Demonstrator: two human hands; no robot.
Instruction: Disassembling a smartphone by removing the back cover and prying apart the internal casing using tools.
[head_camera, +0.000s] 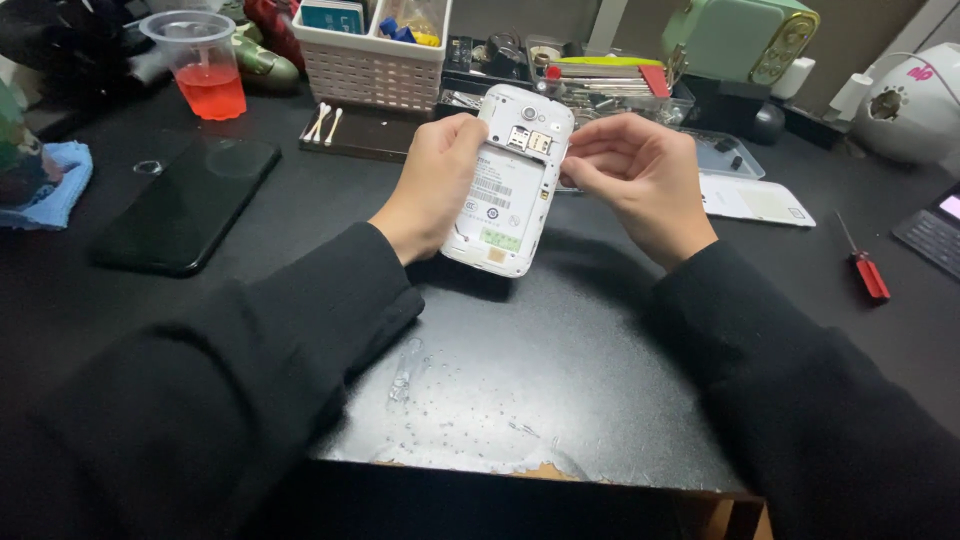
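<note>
the white phone (510, 190) is held up above the middle of the black tabletop (520, 370), with its back cover off and its open back facing the camera. inside the open back there is a white rectangular label with small dark print in the middle, a small green sticker lower down, and a small tan square near the bottom edge. near the top of the phone are the round camera lens and two small metal card slots.

the left hand (435, 185) wraps around the left edge of the phone; its fingers are curled and pressed on the phone body, the thumb lying on the open back. the right hand (640, 175) is just beside the right edge of the phone, its fingers bent and drawn together, the tips touching the phone's upper right side. i cannot tell if they pinch something small there. both arms wear black sleeves.

on the left lies a black smartphone (185, 205) flat on the tabletop. far left stands a clear plastic cup (205, 65) with red liquid. a white basket (372, 55) stands far behind the phone. to the right lies a flat white cover (755, 200), and further right a small red screwdriver (868, 272).
</note>
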